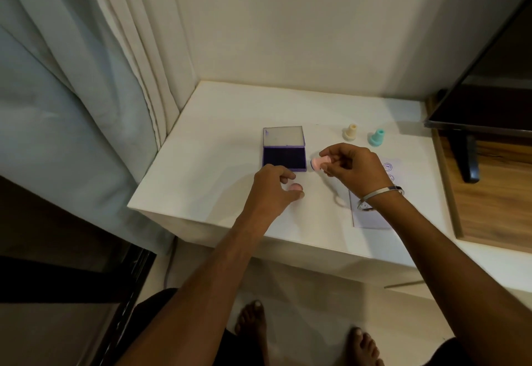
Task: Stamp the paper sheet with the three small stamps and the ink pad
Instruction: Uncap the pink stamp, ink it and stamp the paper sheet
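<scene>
My right hand point(355, 168) holds a pink stamp point(318, 163) tilted on its side, just right of the open purple ink pad point(284, 158). My left hand point(272, 190) rests on the white table below the pad, its fingers around a small pink cap point(296, 187). A cream stamp point(350, 132) and a teal stamp point(376, 137) stand upright behind my right hand. The paper sheet point(370, 218) lies under my right wrist, with blue stamp marks point(388, 167) showing near its far end.
The white table point(218, 146) sits in a corner, with curtains point(95, 77) at its left. A dark screen on a stand point(472, 161) occupies the wooden surface point(495, 210) to the right. My bare feet are on the floor below.
</scene>
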